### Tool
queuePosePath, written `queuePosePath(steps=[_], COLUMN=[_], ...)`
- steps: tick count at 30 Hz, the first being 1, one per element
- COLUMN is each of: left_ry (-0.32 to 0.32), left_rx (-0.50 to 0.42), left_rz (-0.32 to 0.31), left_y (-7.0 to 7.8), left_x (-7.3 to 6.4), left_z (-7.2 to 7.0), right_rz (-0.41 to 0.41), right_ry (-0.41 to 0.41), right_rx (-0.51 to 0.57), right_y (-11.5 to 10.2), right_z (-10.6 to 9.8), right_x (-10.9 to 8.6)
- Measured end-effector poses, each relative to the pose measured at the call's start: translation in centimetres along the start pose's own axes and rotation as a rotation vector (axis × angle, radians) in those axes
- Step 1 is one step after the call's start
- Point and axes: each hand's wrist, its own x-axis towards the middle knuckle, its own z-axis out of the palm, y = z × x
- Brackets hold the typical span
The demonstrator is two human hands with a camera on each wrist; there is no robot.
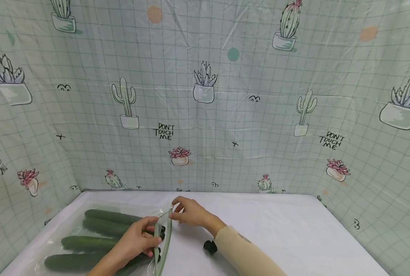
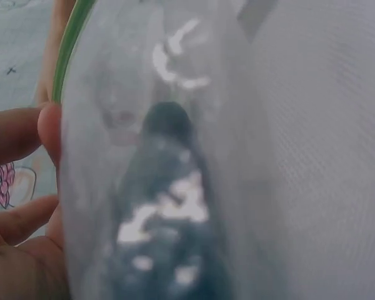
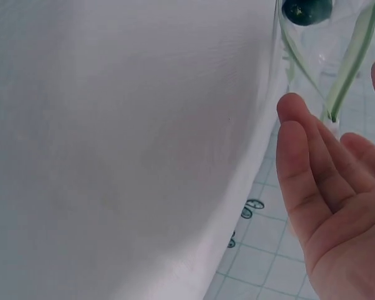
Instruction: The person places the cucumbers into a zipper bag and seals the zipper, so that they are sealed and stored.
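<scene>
A clear plastic zip bag (image 1: 70,214) with a green zip strip (image 1: 167,245) lies at the left of the table in the head view. Inside it are several long dark green cucumbers (image 1: 87,242), their dark ends towards the opening. My left hand (image 1: 137,237) grips the bag near its mouth, thumb and fingers on the edge. At the far end of the strip, my right hand (image 1: 191,212) pinches the corner by a small whitish zip slider (image 3: 332,128). The two sides of the mouth stand apart. Through the plastic, the left wrist view shows one blurred cucumber (image 2: 169,212).
White cloth covers the table (image 1: 277,230). A curtain (image 1: 225,115) printed with cacti and a grid hangs behind it and along both sides. A small black object (image 1: 210,247) sits against the right sleeve (image 1: 241,245).
</scene>
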Motion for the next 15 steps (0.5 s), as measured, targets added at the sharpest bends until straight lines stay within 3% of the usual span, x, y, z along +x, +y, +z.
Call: queuePosePath(steps=[7, 15], left_ry=[0.041, 0.083], left_rx=[0.079, 0.174], left_rz=[0.063, 0.113], left_y=[0.2, 1.0], left_x=[0.4, 2.0], left_z=[-0.6, -2.1], right_rz=[-0.005, 0.033], right_ry=[0.029, 0.085], right_rx=[0.049, 0.115], right_y=[0.4, 0.2], right_z=[0.4, 0.9], right_x=[1.0, 1.6])
